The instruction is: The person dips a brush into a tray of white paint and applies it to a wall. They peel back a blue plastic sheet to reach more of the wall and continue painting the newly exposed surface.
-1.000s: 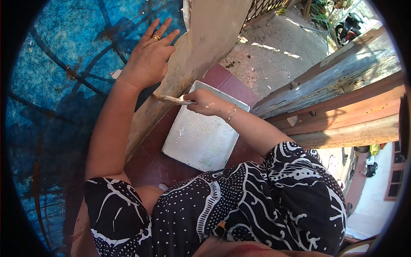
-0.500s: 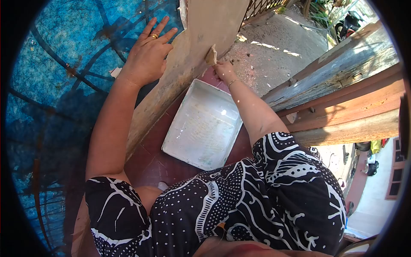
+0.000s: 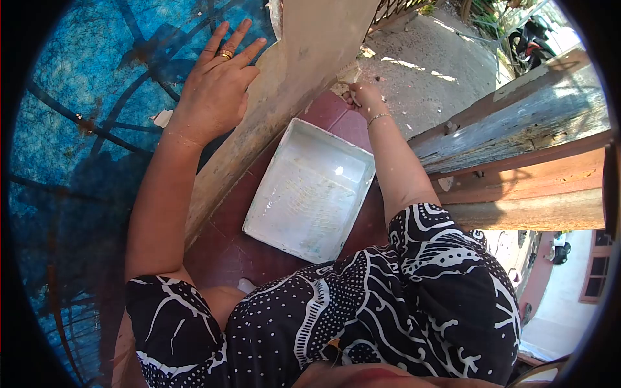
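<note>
My left hand (image 3: 217, 81) lies with fingers spread on the blue painted surface (image 3: 84, 58), beside the edge of the bare plaster wall (image 3: 304, 45). A ring shows on one of its fingers. Low by the wall's far corner, my right hand (image 3: 361, 98) has its fingers closed round a thin, pale, flat piece (image 3: 350, 72), partly hidden by the fingers. Between my arms, a white paint-stained tray (image 3: 310, 191) rests on the red tiled floor (image 3: 226, 236).
To the right stand a weathered wooden post (image 3: 517, 107) and an orange-brown beam (image 3: 543, 187). Beyond the tiles lies rough concrete ground (image 3: 420, 71). A motorcycle (image 3: 533, 45) is at the upper right. A metal lattice (image 3: 391, 14) runs behind the wall.
My right hand has moved to the right, away from the wall face, with the pale piece in it. My left hand stays spread on the blue surface. The view has shifted slightly.
</note>
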`<action>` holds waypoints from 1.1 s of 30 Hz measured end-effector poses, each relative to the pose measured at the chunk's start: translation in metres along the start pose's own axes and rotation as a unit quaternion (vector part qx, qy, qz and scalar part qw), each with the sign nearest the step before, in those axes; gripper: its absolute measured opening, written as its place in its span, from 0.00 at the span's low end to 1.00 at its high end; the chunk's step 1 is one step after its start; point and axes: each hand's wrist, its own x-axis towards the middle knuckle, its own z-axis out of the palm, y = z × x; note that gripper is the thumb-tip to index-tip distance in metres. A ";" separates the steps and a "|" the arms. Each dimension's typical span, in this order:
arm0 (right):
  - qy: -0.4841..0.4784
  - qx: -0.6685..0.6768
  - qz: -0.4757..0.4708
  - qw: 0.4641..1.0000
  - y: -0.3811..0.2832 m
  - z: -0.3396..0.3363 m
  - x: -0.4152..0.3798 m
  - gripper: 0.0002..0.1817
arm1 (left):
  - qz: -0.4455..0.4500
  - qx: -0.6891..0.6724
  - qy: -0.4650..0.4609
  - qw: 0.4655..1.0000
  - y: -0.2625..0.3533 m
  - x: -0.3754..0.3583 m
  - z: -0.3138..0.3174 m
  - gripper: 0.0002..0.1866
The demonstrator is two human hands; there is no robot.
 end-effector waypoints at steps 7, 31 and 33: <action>0.050 -0.128 0.011 0.991 0.031 0.040 0.069 0.08 | -0.015 0.003 -0.036 0.999 0.001 0.000 -0.003 0.12; 0.001 -0.018 0.022 1.000 0.010 0.016 0.032 0.04 | -0.014 -0.011 -0.006 1.000 0.003 0.000 -0.003 0.08; 0.020 -0.008 0.031 0.999 0.017 0.035 0.050 0.04 | -0.017 -0.011 -0.010 1.000 0.003 0.001 -0.003 0.08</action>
